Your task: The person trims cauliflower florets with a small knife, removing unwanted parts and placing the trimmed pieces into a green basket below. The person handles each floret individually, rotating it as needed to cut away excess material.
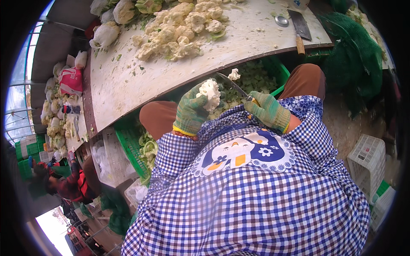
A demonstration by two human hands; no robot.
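Observation:
My left hand [191, 112], in a green and yellow knit glove, is closed around a piece of cauliflower [209, 94] above my lap. In the same kind of glove, my right hand [268, 110] grips a knife [237, 88] by its yellowish handle, the blade pointing up and left toward the cauliflower. Just beyond the blade a small cauliflower floret [234, 74] shows, apart from my left hand; whether it touches the blade I cannot tell. Below, a green crate [276, 70] between my knees holds pale green and white trimmings.
On the white table [124, 89] ahead lies a heap of cauliflower florets [179, 30]. A cleaver [300, 26] and a round metal lid [281, 21] lie at its right. Green netting [354, 55] hangs farther right. A white crate [366, 160] stands lower right; another person [79, 183] works at far left.

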